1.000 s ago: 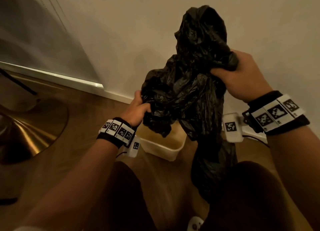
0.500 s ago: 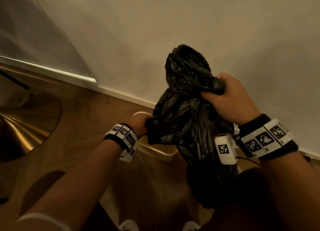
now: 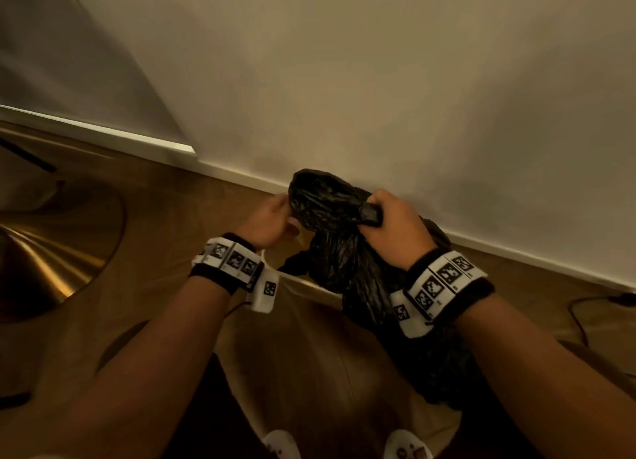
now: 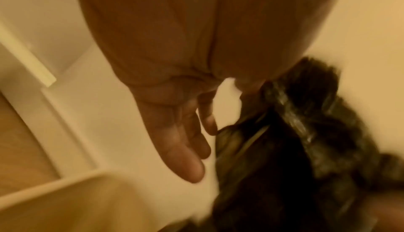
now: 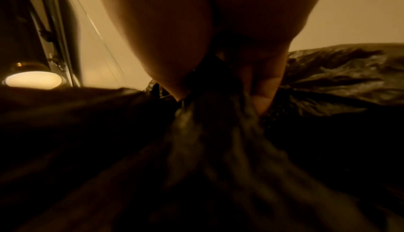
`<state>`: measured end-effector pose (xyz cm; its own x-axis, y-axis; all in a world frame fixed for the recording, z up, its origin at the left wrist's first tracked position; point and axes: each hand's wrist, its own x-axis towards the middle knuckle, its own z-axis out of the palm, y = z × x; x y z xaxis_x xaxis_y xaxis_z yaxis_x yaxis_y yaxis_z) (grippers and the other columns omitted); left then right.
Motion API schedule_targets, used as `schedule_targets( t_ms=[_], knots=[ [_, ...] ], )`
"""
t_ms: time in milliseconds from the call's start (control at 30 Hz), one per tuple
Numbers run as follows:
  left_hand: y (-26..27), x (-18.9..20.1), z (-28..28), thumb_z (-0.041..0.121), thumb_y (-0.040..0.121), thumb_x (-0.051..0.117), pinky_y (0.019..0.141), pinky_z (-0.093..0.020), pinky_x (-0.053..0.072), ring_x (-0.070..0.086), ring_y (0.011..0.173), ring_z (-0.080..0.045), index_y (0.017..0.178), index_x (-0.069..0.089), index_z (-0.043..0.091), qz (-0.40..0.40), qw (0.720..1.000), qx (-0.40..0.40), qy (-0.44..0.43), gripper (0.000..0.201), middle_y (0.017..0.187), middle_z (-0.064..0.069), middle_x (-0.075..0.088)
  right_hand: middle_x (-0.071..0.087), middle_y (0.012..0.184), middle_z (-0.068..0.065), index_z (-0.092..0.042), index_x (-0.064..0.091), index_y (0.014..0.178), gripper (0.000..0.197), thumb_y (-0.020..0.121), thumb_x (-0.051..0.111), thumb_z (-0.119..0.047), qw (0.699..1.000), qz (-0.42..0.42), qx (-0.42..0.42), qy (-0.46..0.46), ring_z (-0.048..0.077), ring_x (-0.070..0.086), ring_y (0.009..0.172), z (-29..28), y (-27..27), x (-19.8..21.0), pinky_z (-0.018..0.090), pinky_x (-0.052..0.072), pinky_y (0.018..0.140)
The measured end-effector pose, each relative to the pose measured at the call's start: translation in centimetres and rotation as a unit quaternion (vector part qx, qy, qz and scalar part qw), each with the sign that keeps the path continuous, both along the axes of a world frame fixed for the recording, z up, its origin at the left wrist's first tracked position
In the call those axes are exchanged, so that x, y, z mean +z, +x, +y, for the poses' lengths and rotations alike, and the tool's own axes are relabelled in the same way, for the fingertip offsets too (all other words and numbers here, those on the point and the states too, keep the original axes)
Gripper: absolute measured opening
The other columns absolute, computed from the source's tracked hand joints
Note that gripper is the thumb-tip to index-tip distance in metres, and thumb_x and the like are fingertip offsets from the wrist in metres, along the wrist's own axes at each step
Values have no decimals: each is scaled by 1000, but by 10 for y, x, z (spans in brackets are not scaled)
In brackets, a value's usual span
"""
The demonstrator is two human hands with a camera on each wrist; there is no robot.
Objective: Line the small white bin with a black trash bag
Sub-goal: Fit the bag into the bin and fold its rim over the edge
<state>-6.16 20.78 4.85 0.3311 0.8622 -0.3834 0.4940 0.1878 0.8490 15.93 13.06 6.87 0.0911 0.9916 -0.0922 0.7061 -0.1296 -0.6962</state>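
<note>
A crumpled black trash bag [image 3: 330, 224] hangs low in front of the wall, over the small white bin [image 3: 309, 283], of which only a strip of front rim shows. My right hand [image 3: 389, 224] grips a bunched fold near the bag's top; its fingers [image 5: 264, 87] curl round the plastic [image 5: 214, 132]. At the bag's left edge is my left hand [image 3: 272, 221]. In the left wrist view its fingers [image 4: 181, 149] lie loosely straight, index tip and thumb touching the bag [image 4: 295, 132]. The bin's rim [image 4: 54, 187] lies below that hand.
A round brass lamp base [image 3: 51, 262] stands on the wooden floor at the left. The white skirting board [image 3: 516, 255] runs just behind the bin. A dark cable [image 3: 585, 307] lies on the floor at the right. My feet [image 3: 282, 445] show at the bottom edge.
Both hands have brought the bag down from chest height to just over the bin. My left hand has loosened from a fist on the bag to relaxed fingers.
</note>
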Motion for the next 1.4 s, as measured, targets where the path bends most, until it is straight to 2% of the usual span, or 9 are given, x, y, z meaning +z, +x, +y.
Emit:
schedule_targets(
  t_ms=[133,267,367,467,600,867,1067,1267,1400],
  knots=[
    [-19,42,5,80,85,14,66,-40,58,72,83,-32,129,58,20,-143,986,23,-83,86,108,-13,72,65,83,-3,-25,54,93,13,86,65,-24,998,-8,26,53,17,62,75,10,-27,19,30,45,61],
    [-27,41,6,40,78,76,88,-50,57,70,105,-24,120,66,22,-111,993,25,-5,47,116,-6,72,64,113,-2,-27,57,114,35,85,70,-38,988,-1,156,5,17,63,101,8,-51,22,27,49,80],
    [-50,16,8,21,65,80,96,-52,53,67,108,-22,122,64,17,-34,998,32,44,59,114,-5,71,36,152,-6,-29,50,136,60,85,67,-55,978,-8,200,-62,13,53,124,2,-37,18,20,41,94],
    [-70,-2,4,-1,79,73,94,-44,53,66,95,-12,118,62,13,11,999,32,33,43,103,1,69,43,148,-12,-35,52,132,53,86,65,-55,992,16,119,-48,12,56,122,-5,-1,8,27,48,96],
    [-84,-16,7,3,87,67,85,-44,55,69,90,-20,104,68,12,99,994,3,54,20,100,-9,72,51,140,-8,-33,54,129,46,87,67,-47,995,-2,76,-68,17,56,123,-6,32,-11,32,48,97],
    [-96,5,24,19,74,81,101,-41,44,52,123,-33,130,55,6,329,932,50,143,63,133,-14,53,37,154,-2,-28,52,137,55,87,67,-46,996,-39,69,-34,16,41,138,-16,40,-34,28,32,112],
    [-31,26,-11,25,85,68,96,-34,48,57,103,-11,102,70,27,163,908,-161,352,17,111,3,62,39,155,-3,-21,46,145,66,89,62,-50,993,-68,91,-3,14,37,142,-11,27,-36,28,28,116],
    [-26,-50,-14,58,56,84,117,-57,24,13,148,-33,153,1,34,346,880,-287,153,130,162,-7,5,26,161,-1,-27,31,152,90,79,57,-73,977,-103,137,-125,20,27,147,5,25,-53,41,24,120],
    [-47,-72,-18,52,51,91,119,-51,23,5,151,-32,152,-20,26,332,898,-270,101,153,163,-6,-18,23,162,-3,-30,21,156,92,82,56,-72,966,-27,116,-228,20,27,147,9,29,-72,35,26,117]
  ],
)
